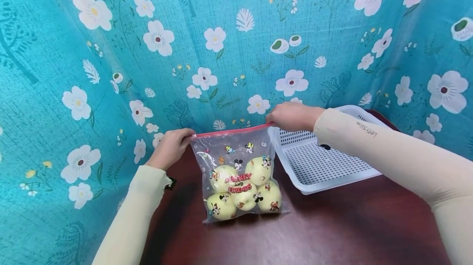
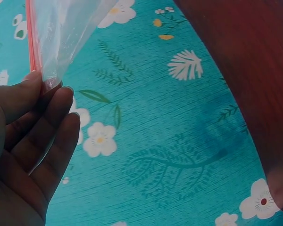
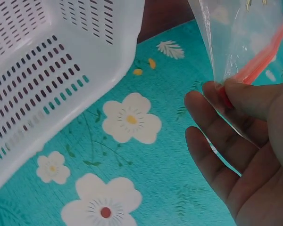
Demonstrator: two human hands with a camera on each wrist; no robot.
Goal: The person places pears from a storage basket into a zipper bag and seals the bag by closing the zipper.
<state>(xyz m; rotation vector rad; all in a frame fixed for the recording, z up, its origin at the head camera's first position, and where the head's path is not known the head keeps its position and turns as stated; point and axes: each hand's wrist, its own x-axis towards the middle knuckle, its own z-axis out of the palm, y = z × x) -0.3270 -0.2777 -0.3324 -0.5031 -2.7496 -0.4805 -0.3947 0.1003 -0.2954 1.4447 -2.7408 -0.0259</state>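
A clear zip bag (image 1: pixel 236 146) with cartoon prints and a red zip strip stands upright on the dark table. Several pale yellow-green round fruits (image 1: pixel 221 206), apple-like in shape, fill its lower part. My left hand (image 1: pixel 171 148) pinches the bag's top left corner between thumb and forefinger. At the top right corner, my right hand (image 1: pixel 293 116) pinches the other end of the red strip (image 3: pixel 262 63). The strip is stretched between both hands. In the left wrist view the left hand (image 2: pixel 35 127) has its other fingers loosely bent below the corner.
A white perforated plastic basket (image 1: pixel 304 187) stands on the table right of the bag, partly beneath the right forearm. A small dark thing (image 1: pixel 325 147) shows at it. The reddish-brown table (image 1: pixel 332 228) meets a teal floral cloth (image 1: pixel 229 51) hanging behind and at the sides.
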